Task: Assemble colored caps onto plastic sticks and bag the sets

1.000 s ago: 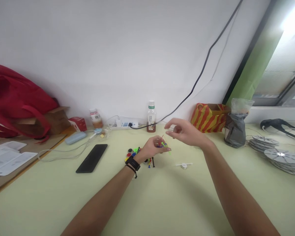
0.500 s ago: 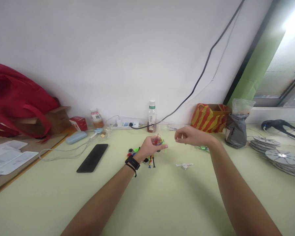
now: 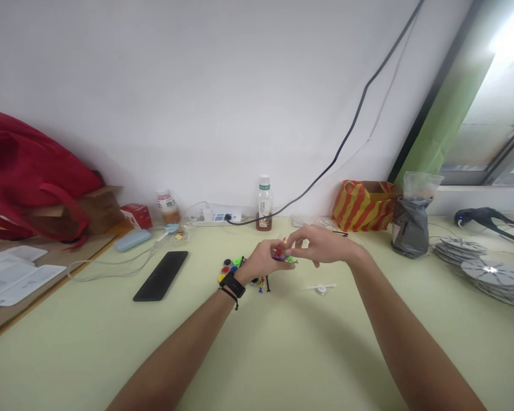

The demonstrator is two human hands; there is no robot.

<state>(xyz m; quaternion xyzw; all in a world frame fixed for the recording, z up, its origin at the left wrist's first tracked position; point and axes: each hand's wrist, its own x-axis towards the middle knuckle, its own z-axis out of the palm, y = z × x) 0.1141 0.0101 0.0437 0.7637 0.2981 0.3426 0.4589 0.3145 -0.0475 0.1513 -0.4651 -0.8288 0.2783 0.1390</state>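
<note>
My left hand [image 3: 263, 260], with a black watch on its wrist, is closed around a small bundle of coloured plastic sticks [image 3: 280, 249], red, blue and green. My right hand [image 3: 314, 244] meets the bundle from the right, thumb and fingers pinched at the sticks; what lies between its fingertips is too small to tell. Round coloured pieces [image 3: 225, 270] in black, red, yellow and green lie left of my left wrist. Below that hand, more thin sticks [image 3: 268, 283] rest on the table. A white round part with thin side arms [image 3: 321, 290] lies nearer me.
A black phone [image 3: 161, 276] lies to the left. Along the wall stand a drink bottle [image 3: 264, 205], a power strip [image 3: 223, 217], a striped paper bag [image 3: 364, 205] and a grey plastic bag [image 3: 411, 228]. Stacked grey discs [image 3: 492, 274] sit at the right.
My right hand has moved left, from apart over the table to the bundle in my left hand. The left hand has hardly moved, and the sticks in it sit lower.
</note>
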